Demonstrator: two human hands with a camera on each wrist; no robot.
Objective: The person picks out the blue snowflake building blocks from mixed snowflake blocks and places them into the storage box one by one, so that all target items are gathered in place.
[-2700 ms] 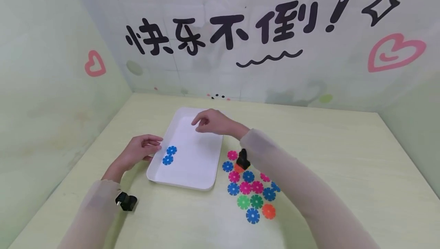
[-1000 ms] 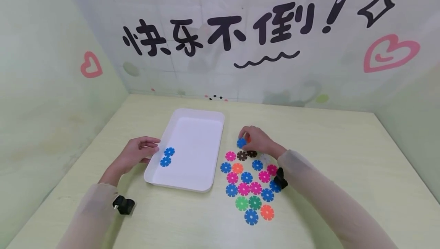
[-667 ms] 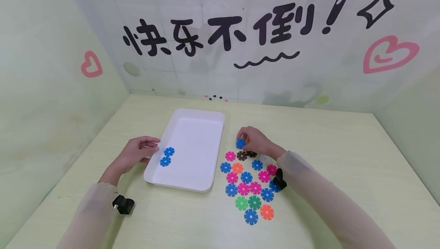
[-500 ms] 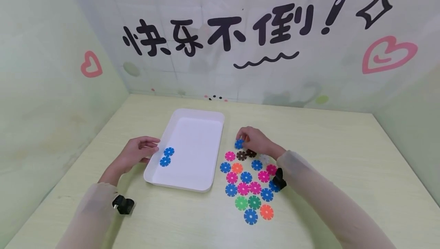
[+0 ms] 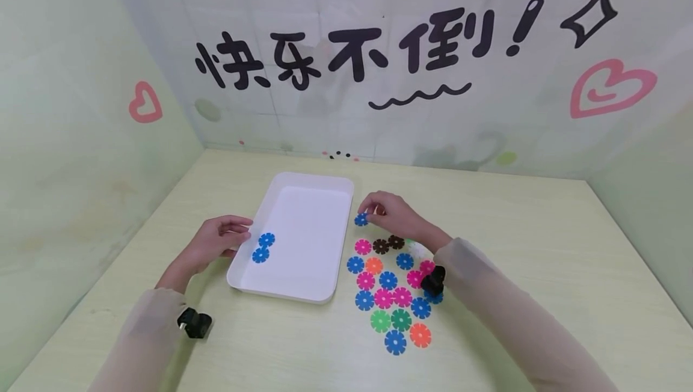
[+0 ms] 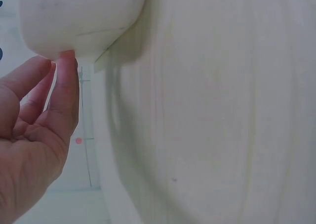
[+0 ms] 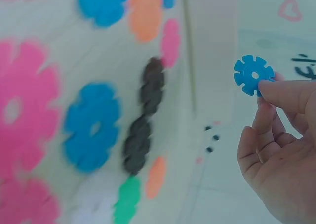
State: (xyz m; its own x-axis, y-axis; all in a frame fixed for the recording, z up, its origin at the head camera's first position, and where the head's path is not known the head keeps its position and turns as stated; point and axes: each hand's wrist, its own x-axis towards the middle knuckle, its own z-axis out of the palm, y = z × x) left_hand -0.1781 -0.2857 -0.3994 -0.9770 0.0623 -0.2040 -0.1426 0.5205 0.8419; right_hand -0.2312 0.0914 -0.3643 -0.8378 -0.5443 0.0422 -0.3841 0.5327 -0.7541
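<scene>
My right hand [image 5: 391, 213] pinches a blue snowflake disc [image 5: 361, 219] between thumb and fingers, just off the right side of the white tray [image 5: 308, 296]. In the right wrist view the slotted, holed blue disc [image 7: 254, 75] stands upright between the fingertips, raised above the table. My left hand [image 5: 213, 241] is at the tray's left side, its loosely extended fingertips touching the outer wall. The left wrist view shows these fingers [image 6: 64, 85] against the tray's underside edge. Two blue discs [image 5: 260, 254] lie next to each other inside the tray, near its left wall.
Right of the tray, many snowflake discs lie flat on the table: blue [image 5: 395, 342], pink [image 5: 384, 298], orange [image 5: 420, 335], green [image 5: 401, 320] and brown [image 5: 381, 246]. My right sleeve [image 5: 503, 308] passes over their right edge. A printed backdrop [image 5: 335, 121] stands behind the table.
My right hand, earlier over the tray with nothing visible in it, went right to the loose discs and took up a blue disc. It now carries it left. My left hand stays at the tray.
</scene>
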